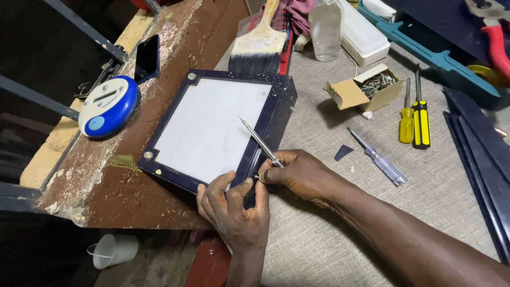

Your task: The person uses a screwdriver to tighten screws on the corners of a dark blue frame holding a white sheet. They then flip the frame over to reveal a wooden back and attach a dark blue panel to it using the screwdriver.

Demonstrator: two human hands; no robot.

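Your left hand (234, 210) clamps the stiff, probably light frame (218, 130) by its near edge, while your right hand (297, 172) pinches the thin, slippery-looking tool (259, 141).

A worn brown workbench (133, 196) beside grey cloth (319, 250), dark floor (159, 266) below.

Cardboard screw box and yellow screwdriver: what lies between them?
Nothing: bare grey cloth separates the cardboard box from the yellow screwdriver, seen in the head view.
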